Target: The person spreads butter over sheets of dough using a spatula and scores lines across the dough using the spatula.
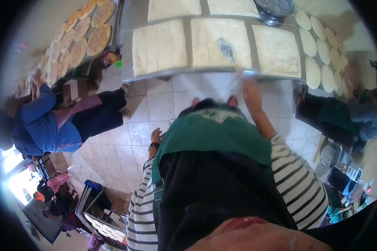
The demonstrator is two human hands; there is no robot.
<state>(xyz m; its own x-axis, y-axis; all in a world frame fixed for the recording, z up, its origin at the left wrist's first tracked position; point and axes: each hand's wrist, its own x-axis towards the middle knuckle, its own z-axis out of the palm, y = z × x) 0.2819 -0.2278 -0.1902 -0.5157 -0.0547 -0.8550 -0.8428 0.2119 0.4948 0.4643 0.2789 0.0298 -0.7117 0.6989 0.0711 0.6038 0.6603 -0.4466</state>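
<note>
My right hand (251, 94) is closed around the pale handle of a tool at the table's near edge. The tool's blurred, oval, blue-grey head (226, 49) is over the middle dough sheet (207, 44); whether it touches the dough I cannot tell. Faint lengthwise lines run down this sheet. Clearer lines divide the left dough sheet (160, 48) into strips. On the right, another dough sheet (276, 50) has a dimpled surface with no clear lines. My left hand (156, 136), with a dark band at its wrist, hangs at my side, fingers loosely apart, holding nothing visible.
More dough sheets (174, 9) lie farther back on the metal table (188, 62), beside a metal bowl (277, 7). Oval doughs (312, 73) cover the right side. Browned flatbreads (98, 39) lie left. One person (50, 113) stands left, another (343, 113) right.
</note>
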